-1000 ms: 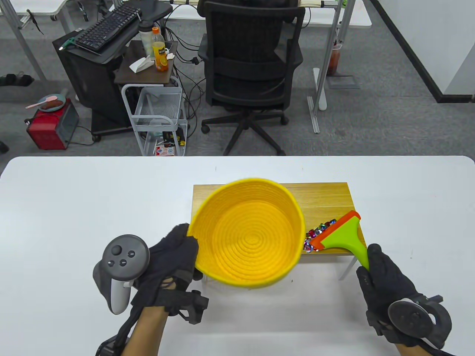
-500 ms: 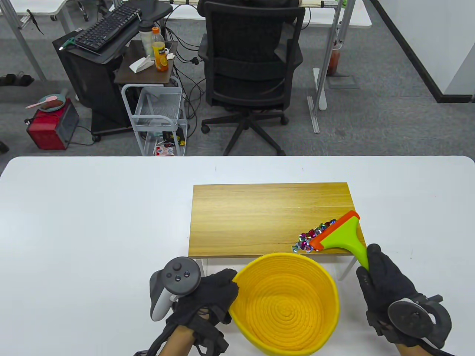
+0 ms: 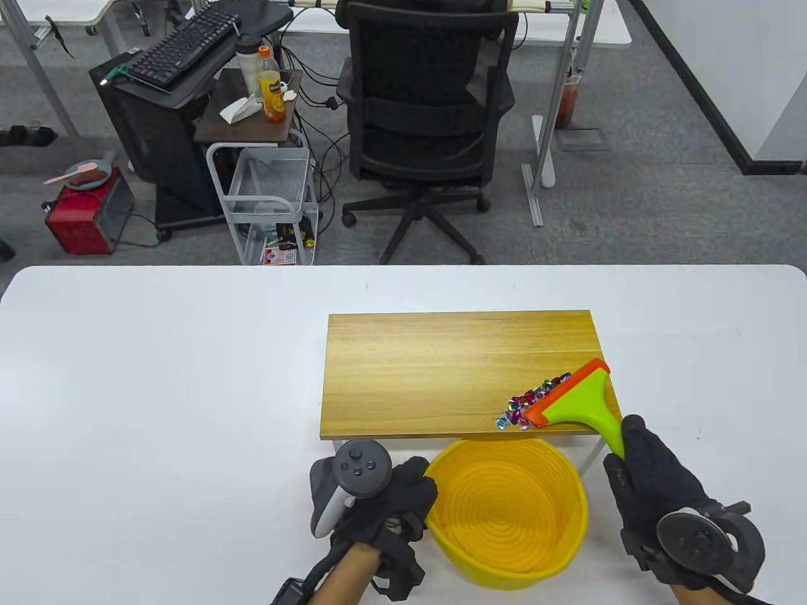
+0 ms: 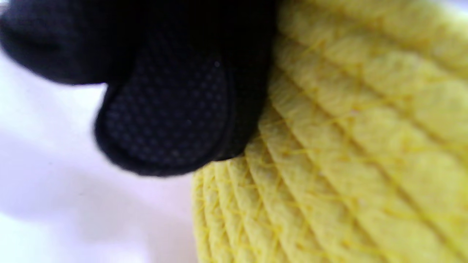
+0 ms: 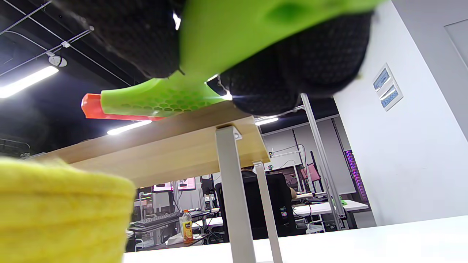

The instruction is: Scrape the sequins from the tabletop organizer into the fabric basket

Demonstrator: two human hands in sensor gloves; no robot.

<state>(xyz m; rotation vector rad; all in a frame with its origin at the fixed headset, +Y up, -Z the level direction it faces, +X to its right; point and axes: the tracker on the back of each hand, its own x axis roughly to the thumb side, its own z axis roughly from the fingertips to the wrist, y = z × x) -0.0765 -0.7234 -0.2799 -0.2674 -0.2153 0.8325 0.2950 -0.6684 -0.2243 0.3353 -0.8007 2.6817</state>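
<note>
A yellow fabric basket [image 3: 504, 510] stands on the white table just in front of the wooden organizer [image 3: 441, 372], below its front edge. My left hand [image 3: 397, 498] grips the basket's left rim; the left wrist view shows a gloved finger [image 4: 164, 117] pressed on the woven wall [image 4: 347, 146]. My right hand [image 3: 649, 485] holds the handle of a green scraper with an orange blade [image 3: 577, 394]. The blade rests on the organizer's front right corner, right behind a pile of coloured sequins [image 3: 526, 406]. The right wrist view shows the scraper [image 5: 157, 98] from below.
The organizer stands on thin white legs [image 5: 234, 197] above the white table [image 3: 157, 391]. A black office chair [image 3: 429, 126] and a wire cart [image 3: 265, 195] stand on the floor beyond the table's far edge.
My left hand brought the basket down from over the organizer to the table in front of it, then shifted it right, under the front edge. The right hand and scraper barely moved.
</note>
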